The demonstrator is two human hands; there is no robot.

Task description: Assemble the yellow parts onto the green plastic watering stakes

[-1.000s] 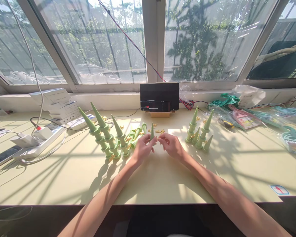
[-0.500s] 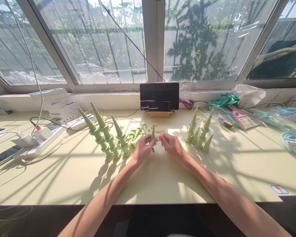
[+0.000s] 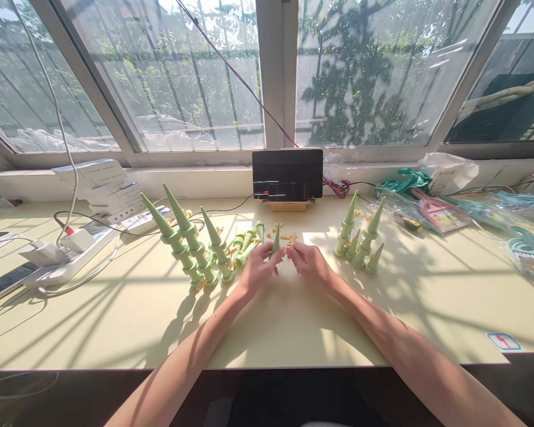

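Observation:
My left hand (image 3: 257, 270) is closed around a small green cone (image 3: 276, 238) that points upward at the middle of the table. My right hand (image 3: 310, 263) is pinched against the cone's base; whatever its fingertips hold is too small to make out. Several small yellow pieces (image 3: 286, 236) lie just behind the hands. To the left, stacked green cones (image 3: 191, 243) lean in a group, with loose green cones (image 3: 245, 240) beside them. On the right stands another cluster of stacked green cones (image 3: 360, 237).
A dark tablet with a phone on a wooden stand (image 3: 288, 178) sits at the back centre under the window. A power strip with plugs and cables (image 3: 66, 252) and papers (image 3: 104, 187) lie at left. Plastic bags and packaged items (image 3: 445, 204) crowd the right.
My right hand has moved slightly left and closed in on the cone held by my left hand. The cone stacks have not moved.

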